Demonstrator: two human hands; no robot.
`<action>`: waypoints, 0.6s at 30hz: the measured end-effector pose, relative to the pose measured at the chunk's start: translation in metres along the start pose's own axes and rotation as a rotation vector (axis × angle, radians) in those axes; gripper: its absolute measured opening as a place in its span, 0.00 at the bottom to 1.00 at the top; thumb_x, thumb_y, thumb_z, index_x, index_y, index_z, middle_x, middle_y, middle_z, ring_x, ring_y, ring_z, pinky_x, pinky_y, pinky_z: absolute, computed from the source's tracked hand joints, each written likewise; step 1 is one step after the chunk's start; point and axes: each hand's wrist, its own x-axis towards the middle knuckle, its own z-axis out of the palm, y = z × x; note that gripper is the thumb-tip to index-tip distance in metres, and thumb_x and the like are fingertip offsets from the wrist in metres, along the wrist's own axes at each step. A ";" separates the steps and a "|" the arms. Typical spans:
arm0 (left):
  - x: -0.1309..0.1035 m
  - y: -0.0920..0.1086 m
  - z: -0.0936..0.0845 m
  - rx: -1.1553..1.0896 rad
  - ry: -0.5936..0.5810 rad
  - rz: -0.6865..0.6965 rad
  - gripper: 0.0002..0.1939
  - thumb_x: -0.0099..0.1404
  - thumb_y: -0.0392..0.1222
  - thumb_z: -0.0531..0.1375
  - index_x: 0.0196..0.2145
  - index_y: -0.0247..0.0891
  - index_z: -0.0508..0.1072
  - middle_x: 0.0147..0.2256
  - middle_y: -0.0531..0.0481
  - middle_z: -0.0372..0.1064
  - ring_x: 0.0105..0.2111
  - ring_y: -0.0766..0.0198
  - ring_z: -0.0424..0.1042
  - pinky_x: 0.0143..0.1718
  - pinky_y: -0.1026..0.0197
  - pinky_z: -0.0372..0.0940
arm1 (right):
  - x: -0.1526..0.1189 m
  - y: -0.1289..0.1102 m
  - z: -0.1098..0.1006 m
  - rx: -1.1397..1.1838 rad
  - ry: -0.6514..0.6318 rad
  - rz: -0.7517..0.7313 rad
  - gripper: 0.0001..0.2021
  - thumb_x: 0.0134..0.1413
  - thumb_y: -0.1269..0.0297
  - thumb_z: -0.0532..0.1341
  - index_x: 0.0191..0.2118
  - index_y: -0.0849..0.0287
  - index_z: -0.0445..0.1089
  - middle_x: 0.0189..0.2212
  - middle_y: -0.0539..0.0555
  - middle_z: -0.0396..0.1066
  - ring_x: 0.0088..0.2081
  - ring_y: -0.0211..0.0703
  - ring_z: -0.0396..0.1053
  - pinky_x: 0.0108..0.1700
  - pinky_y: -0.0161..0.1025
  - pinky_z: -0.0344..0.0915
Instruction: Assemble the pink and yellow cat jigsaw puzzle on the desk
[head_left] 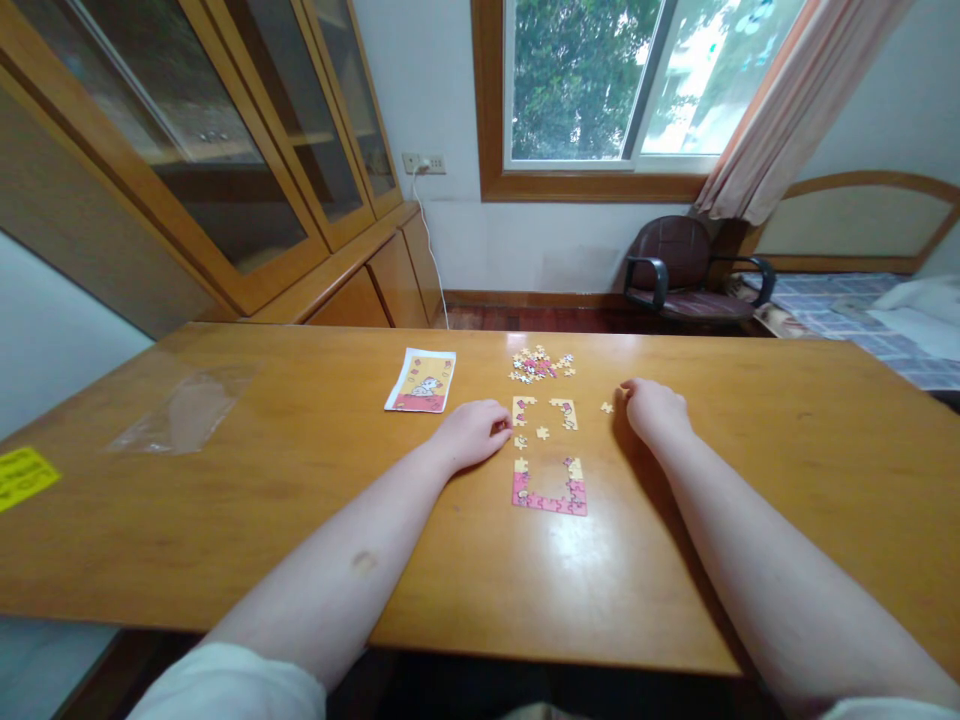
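My left hand (478,432) rests on the table with loosely curled fingers, a gap showing between thumb and forefinger. Its fingertips are close to the left side of a partly assembled jigsaw puzzle. The lower frame section (551,505) is pink with yellow upper ends; yellow corner sections (523,410) lie above it. Between them are a loose yellow piece (542,433) and a small edge piece (521,441). My right hand (657,410) is closed at the right, fingertips pinched together; what they hold is hidden. Just left of it lies a single yellow puzzle piece (607,407).
Beyond the frame sits a pile of loose puzzle pieces (536,365). A picture sheet (422,382) of the puzzle lies left of the pile. Farther left is a clear plastic bag (184,410), with a yellow label (26,478) at the edge. A chair (679,265) stands behind the table.
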 end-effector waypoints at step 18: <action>0.000 0.001 -0.001 -0.019 0.006 -0.020 0.07 0.62 0.41 0.55 0.33 0.40 0.72 0.32 0.50 0.70 0.34 0.63 0.68 0.37 0.61 0.62 | -0.011 -0.020 0.005 0.139 -0.061 -0.156 0.17 0.54 0.67 0.56 0.49 0.58 0.69 0.44 0.59 0.73 0.46 0.51 0.69 0.45 0.42 0.61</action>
